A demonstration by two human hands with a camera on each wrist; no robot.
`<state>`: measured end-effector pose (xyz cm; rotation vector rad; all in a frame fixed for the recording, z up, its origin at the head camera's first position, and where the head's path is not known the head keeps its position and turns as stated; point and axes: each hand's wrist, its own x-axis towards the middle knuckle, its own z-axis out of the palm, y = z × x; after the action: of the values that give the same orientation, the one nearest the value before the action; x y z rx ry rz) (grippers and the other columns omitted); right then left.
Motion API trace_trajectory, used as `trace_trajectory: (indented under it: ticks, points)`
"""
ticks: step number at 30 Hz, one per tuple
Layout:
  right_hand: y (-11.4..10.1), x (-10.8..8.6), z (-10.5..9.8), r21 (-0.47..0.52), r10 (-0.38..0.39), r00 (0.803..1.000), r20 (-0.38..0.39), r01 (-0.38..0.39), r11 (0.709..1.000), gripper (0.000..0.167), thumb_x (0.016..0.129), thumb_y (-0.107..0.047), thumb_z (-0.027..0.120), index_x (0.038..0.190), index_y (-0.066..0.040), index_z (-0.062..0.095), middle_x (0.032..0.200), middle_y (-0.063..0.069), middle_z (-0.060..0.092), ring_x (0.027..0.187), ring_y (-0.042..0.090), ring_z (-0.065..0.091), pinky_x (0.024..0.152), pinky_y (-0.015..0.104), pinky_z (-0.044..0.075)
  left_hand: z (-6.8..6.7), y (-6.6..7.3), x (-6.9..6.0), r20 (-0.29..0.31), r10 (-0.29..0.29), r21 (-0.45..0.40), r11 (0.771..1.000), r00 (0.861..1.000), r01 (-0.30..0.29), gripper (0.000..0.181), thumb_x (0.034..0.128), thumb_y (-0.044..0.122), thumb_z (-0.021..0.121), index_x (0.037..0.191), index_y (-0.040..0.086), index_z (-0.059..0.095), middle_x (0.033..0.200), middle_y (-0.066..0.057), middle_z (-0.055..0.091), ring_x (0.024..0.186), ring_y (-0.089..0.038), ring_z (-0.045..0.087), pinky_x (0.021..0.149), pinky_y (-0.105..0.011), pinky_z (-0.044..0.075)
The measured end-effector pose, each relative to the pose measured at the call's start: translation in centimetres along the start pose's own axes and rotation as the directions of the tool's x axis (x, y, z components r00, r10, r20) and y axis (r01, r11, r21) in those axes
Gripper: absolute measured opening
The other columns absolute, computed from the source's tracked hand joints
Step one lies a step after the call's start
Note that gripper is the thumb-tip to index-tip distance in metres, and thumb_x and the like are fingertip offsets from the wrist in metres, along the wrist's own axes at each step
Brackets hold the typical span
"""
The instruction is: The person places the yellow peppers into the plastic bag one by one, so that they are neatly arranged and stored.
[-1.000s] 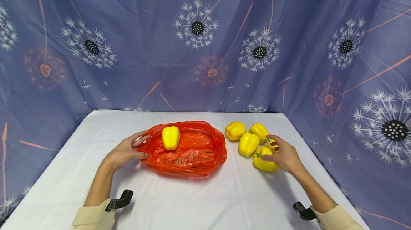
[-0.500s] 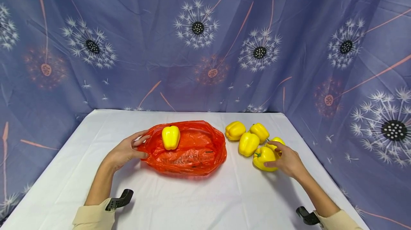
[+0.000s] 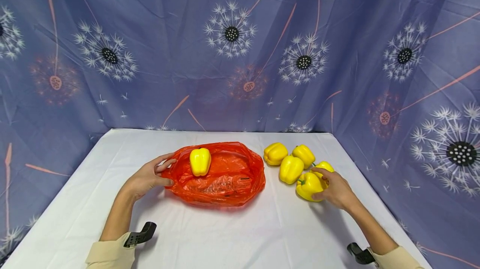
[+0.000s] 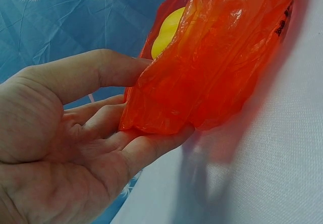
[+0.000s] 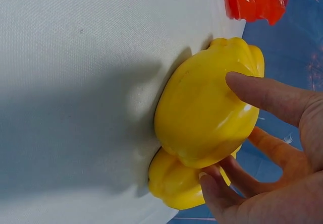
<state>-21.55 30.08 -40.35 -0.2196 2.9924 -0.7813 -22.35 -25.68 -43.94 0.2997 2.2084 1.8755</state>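
A red plastic bag (image 3: 221, 196) lies with its mouth spread wide, and one yellow bell pepper (image 3: 200, 162) sits inside it toward the back left. My left hand (image 3: 145, 179) holds the bag's left edge, thumb at the rim and fingers beneath the film in the left wrist view. At the right, my right hand (image 3: 338, 189) grips the nearest yellow bell pepper (image 5: 204, 108), which rests on the table with its green stem toward the left. The thumb lies against one side and the fingers curl round the other. Another bell pepper (image 5: 176, 183) sits right beside those fingers.
Several yellow bell peppers cluster right of the bag, including one at the back (image 3: 275, 154) and one in the middle (image 3: 291, 169). A white cloth covers the table (image 3: 232, 235). Blue dandelion-print curtains (image 3: 168, 52) hang behind and at both sides.
My right hand has shifted slightly right and toward me, and its thumb and fingers have closed round the nearest bell pepper. My left hand and the bag stay where they were.
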Motion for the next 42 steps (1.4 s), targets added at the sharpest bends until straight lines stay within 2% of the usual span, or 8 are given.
trace_trajectory:
  ticks: [12,23,32,42]
  points:
    - [0.4,-0.1,0.3,0.007,-0.038,0.999,-0.022,0.039,0.999,0.075,0.067,-0.01,0.089,0.136,-0.003,0.061,0.128,0.03,0.063,0.113,0.047,0.059,0.092,0.062,0.047,0.0,-0.1,0.0,0.006,0.0,-0.008,1.0,1.0,0.0,0.091,0.0806,-0.009,0.068,0.159,-0.003,0.021,0.159,-0.033,0.03,0.148,-0.048,0.024,0.078,-0.025,0.058]
    - [0.2,0.0,0.3,0.013,-0.017,1.0,-0.024,0.017,1.0,0.073,0.067,-0.011,0.089,0.135,-0.005,0.063,0.124,0.028,0.065,0.111,0.044,0.059,0.09,0.061,0.047,0.0,-0.2,0.1,0.006,-0.009,-0.009,1.0,1.0,0.009,0.091,0.0807,-0.009,0.068,0.159,-0.001,0.022,0.16,-0.031,0.031,0.147,-0.046,0.026,0.077,-0.026,0.058]
    - [-0.4,0.1,-0.9,-0.022,-0.013,1.0,0.0,0.013,1.0,0.073,0.067,-0.02,0.09,0.133,-0.006,0.064,0.113,0.024,0.068,0.105,0.041,0.061,0.083,0.057,0.051,0.0,-0.1,0.0,-0.002,-0.004,-0.002,1.0,1.0,0.004,0.091,0.0804,-0.008,0.068,0.159,0.0,0.023,0.16,-0.03,0.031,0.145,-0.046,0.028,0.078,-0.026,0.058]
    - [-1.0,0.5,-2.0,-0.032,-0.032,0.999,0.01,0.033,0.999,0.073,0.068,-0.026,0.09,0.133,-0.006,0.064,0.11,0.023,0.068,0.102,0.037,0.06,0.081,0.054,0.05,0.0,0.0,0.0,-0.004,-0.011,0.001,1.0,1.0,0.011,0.092,0.08,-0.008,0.068,0.159,0.0,0.023,0.16,-0.03,0.031,0.144,-0.044,0.031,0.077,-0.026,0.058]
